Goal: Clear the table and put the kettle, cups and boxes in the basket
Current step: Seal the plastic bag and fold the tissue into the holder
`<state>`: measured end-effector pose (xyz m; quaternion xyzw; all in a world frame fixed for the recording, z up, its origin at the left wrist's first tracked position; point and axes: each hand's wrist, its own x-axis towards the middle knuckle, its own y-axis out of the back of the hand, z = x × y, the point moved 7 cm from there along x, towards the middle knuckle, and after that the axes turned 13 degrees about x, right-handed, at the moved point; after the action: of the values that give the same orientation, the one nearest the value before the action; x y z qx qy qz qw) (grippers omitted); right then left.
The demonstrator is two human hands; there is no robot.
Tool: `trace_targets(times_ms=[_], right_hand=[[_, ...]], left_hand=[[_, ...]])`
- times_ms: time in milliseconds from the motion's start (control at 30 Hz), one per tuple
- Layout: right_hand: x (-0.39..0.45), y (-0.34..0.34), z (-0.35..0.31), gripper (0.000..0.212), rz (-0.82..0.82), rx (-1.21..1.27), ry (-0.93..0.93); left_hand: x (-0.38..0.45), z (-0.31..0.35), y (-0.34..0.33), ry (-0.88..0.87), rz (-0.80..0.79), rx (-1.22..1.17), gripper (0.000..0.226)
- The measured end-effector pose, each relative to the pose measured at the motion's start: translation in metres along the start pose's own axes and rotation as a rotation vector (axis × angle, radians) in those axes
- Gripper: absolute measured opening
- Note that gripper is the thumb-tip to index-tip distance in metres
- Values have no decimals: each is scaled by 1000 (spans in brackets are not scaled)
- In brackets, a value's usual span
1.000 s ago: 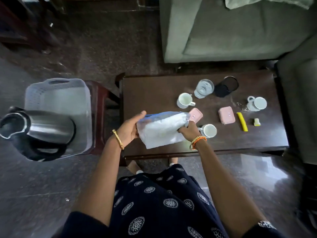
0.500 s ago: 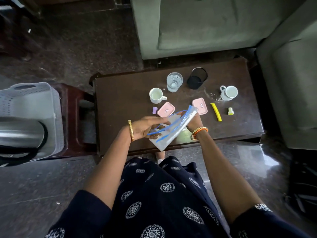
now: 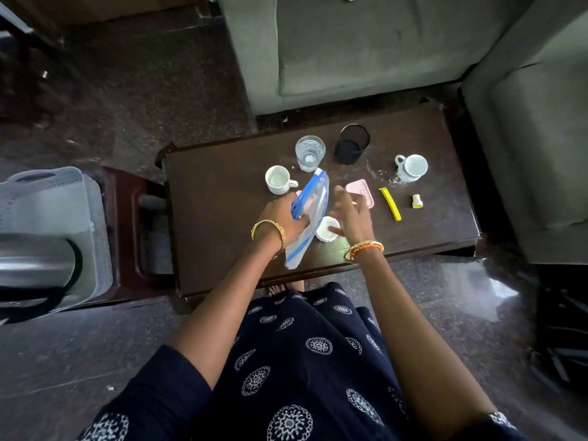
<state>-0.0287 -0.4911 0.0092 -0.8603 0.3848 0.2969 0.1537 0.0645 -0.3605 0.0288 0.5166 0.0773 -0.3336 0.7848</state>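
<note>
My left hand [image 3: 283, 218] grips a clear zip bag [image 3: 310, 214] with blue seal strips, held edge-on over the dark wooden table [image 3: 216, 218]. My right hand [image 3: 351, 214] hovers open beside the bag, fingers spread above a white cup [image 3: 327, 229]. Two more white cups stand further back: one at centre left [image 3: 277, 179], one at the right [image 3: 412, 167]. A pink box [image 3: 361, 192] lies behind my right hand; a second pink one is almost hidden by the bag. The steel kettle [image 3: 35, 265] lies in the white basket [image 3: 47, 192] at the far left.
A water glass [image 3: 309, 152] and a black mesh holder [image 3: 351, 148] stand at the table's back. A yellow clip [image 3: 390, 203] and a small yellow-white cap [image 3: 416, 201] lie at the right. The basket rests on a red-brown stool [image 3: 133, 202]. Grey sofas [image 3: 366, 43] border the table.
My right hand has let go of the zip bag and opened. The left hand has turned the bag upright and edge-on. The camera view has shifted right.
</note>
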Motion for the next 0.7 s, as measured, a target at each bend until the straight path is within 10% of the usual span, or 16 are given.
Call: trace_targets(times_ms=[167,333,700], right_hand=[[6,3,3,21,46,-445,80],[3,39,-1,23,225,-373,209],[44,51,-24,20,-204,-22,-177]], left_hand=[[-5,-6,-1,100,115,43,14],[-10,-23,12,199,296,108,8],[7,23,-18,301,236,-206,14]])
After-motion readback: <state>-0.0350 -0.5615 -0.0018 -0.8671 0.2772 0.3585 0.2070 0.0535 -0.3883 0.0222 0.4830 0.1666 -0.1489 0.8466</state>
